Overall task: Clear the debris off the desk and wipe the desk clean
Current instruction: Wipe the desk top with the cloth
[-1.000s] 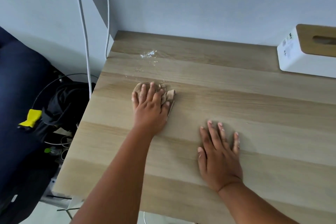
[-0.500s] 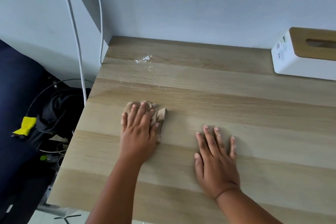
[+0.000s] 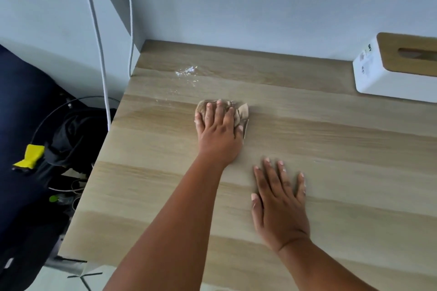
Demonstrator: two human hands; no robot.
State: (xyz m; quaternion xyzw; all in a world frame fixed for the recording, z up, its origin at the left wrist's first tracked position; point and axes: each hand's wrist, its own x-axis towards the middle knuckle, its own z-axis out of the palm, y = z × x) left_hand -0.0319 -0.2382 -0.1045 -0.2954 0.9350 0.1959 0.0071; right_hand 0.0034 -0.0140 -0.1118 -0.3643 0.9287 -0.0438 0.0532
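Nearest the person, the right hand (image 3: 280, 205) lies flat on the wooden desk (image 3: 331, 153), fingers straight and slightly spread, holding nothing. A little farther in and to its left, the left hand (image 3: 218, 132) presses palm-down on a crumpled tan cloth (image 3: 242, 112), fingers laid over it; the cloth's folds stick out past the fingertips and on the thumb side. The desk is pale wood with lighter and darker bands of grain running across it.

Beyond the cloth, toward the back left corner, a scatter of small white debris (image 3: 185, 71) sits on the surface, with finer specks trailing down toward the cloth, not touching it. At the far right, against the wall, stands a white tissue box (image 3: 376, 78) with a wooden lid.

The wall (image 3: 260, 7) behind is plain pale blue-grey. Two white cables (image 3: 97, 30) hang down it past the desk's left edge. Off to the left, below desk level, lies a dark heap of bags and black cords with a yellow tag (image 3: 29, 156) on it.
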